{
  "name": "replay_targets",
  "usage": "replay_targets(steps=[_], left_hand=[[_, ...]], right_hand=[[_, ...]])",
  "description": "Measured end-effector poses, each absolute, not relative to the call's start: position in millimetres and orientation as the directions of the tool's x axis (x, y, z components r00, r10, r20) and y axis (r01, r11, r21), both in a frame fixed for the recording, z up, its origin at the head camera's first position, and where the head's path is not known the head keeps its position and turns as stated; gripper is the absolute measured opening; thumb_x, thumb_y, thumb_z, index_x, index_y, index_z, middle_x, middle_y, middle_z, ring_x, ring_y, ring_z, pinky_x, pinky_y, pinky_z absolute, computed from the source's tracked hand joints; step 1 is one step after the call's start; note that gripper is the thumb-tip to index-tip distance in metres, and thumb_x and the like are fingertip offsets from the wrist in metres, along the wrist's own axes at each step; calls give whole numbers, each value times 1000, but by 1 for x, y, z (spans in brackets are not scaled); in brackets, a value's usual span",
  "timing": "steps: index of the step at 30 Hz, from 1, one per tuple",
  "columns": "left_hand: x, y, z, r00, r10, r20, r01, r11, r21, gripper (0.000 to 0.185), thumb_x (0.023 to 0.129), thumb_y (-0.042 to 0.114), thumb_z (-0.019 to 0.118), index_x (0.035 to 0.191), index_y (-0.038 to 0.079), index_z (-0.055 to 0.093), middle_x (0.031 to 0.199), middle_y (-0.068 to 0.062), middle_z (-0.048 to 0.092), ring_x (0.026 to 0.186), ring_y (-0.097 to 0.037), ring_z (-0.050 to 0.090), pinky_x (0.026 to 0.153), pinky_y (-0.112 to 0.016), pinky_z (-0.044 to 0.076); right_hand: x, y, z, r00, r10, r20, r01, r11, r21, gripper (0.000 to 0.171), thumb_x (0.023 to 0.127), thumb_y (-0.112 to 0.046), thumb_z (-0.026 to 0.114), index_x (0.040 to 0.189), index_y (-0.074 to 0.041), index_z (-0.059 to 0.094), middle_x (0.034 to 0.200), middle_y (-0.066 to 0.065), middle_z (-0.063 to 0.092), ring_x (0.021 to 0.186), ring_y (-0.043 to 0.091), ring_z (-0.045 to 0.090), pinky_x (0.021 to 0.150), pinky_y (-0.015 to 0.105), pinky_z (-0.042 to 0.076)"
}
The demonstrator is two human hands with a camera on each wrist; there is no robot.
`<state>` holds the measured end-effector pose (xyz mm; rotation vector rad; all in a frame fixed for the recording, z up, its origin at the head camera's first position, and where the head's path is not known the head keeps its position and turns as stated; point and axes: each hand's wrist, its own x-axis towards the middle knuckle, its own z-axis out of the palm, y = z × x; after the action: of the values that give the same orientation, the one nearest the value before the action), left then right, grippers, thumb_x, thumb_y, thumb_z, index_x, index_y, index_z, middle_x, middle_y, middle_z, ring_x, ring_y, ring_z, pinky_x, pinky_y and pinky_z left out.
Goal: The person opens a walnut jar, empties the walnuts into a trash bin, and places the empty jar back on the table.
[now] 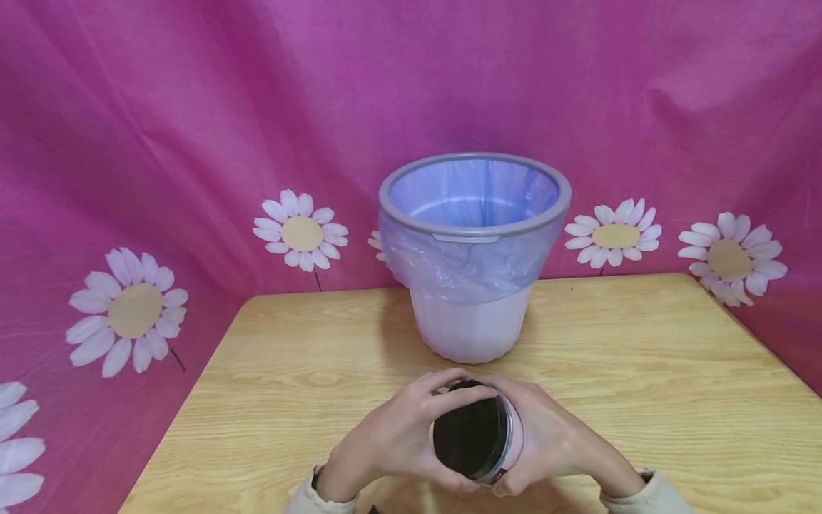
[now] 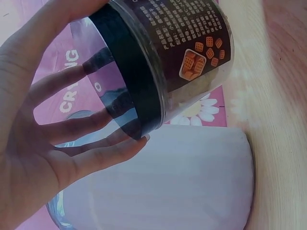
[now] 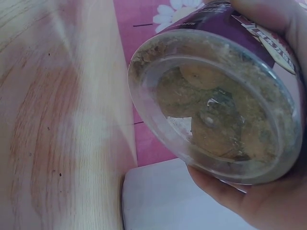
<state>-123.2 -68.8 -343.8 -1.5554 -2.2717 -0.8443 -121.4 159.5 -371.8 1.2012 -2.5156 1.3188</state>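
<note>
Both hands hold a clear plastic jar (image 2: 196,50) above the near part of the table. My left hand (image 1: 401,432) has its fingers and thumb spread around the black lid (image 1: 472,435), which is on the jar. Around the jar's body curls my right hand (image 1: 546,432). A dark label (image 2: 184,28) with printed text and a picture of waffle-like biscuits wraps the side. In the right wrist view the jar is tilted, its clear bottom (image 3: 216,165) facing the camera; round brownish pieces (image 3: 204,76) and crumbs show inside.
A white bin (image 1: 472,328) with a grey rim stands at the back middle of the wooden table (image 1: 308,357), just beyond the hands. A translucent bluish bag (image 1: 469,268) lines it and folds over its outside. A pink curtain (image 1: 398,78) with daisies hangs behind.
</note>
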Motion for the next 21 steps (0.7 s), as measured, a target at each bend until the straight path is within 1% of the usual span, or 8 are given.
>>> replay_targets(steps=[2,4,6,8,11,15,18,21], left_hand=[[-124,-69,-344,-389,760,521,916,260,305,89,60,42,90,136,18,52,129,-3,52,115,-13,53,99,-19,41],[-124,-69,-344,-400,756,518,912,270,310,90,59,43,91,137,19,52,130,-3,52,115,-13,53,99,-21,42],[-124,-69,-344,-412,754,511,906,280,318,90,59,43,91,137,20,52,132,-4,50,117,-14,51,100,-23,42],[-123,-69,-344,-409,761,504,907,280,314,91,60,43,90,139,21,50,135,-5,47,122,-16,47,102,-26,41],[-124,-69,-343,-353,784,511,932,250,261,91,63,43,89,140,21,47,142,-7,40,130,-19,39,107,-29,37],[-126,-68,-340,-275,811,516,959,198,201,86,67,36,87,141,20,47,147,-8,36,135,-21,34,111,-31,31],[-126,-67,-341,-263,815,517,961,176,211,82,68,31,87,140,20,48,147,-8,37,134,-20,36,110,-30,32],[-127,-65,-343,-264,806,530,960,166,225,83,66,33,88,138,19,49,144,-8,39,131,-19,39,108,-29,35]], right_hand=[[-121,160,-372,-694,-605,389,-664,332,-670,107,36,-22,93,134,-20,50,117,-14,61,97,11,62,82,30,52],[-121,160,-371,-704,-597,384,-657,342,-672,106,36,-23,94,133,-23,51,117,-14,62,97,10,62,82,29,52],[-121,160,-371,-703,-597,387,-659,343,-669,105,37,-24,94,133,-23,51,117,-14,62,97,11,62,83,30,52],[-120,161,-371,-707,-593,385,-657,349,-668,104,38,-24,93,132,-23,50,116,-14,62,96,10,61,82,29,52],[-121,161,-370,-699,-601,387,-661,338,-670,103,38,-22,92,132,-22,50,115,-13,62,94,9,61,81,29,52],[-122,163,-366,-699,-602,385,-656,326,-680,103,39,-21,92,132,-25,49,114,-12,62,95,9,62,82,29,52],[-123,164,-366,-702,-601,382,-652,325,-686,103,39,-22,93,132,-26,48,115,-11,62,97,10,61,84,29,52],[-121,164,-366,-705,-603,373,-644,324,-693,104,39,-22,94,132,-25,49,117,-11,61,99,11,61,86,30,51]])
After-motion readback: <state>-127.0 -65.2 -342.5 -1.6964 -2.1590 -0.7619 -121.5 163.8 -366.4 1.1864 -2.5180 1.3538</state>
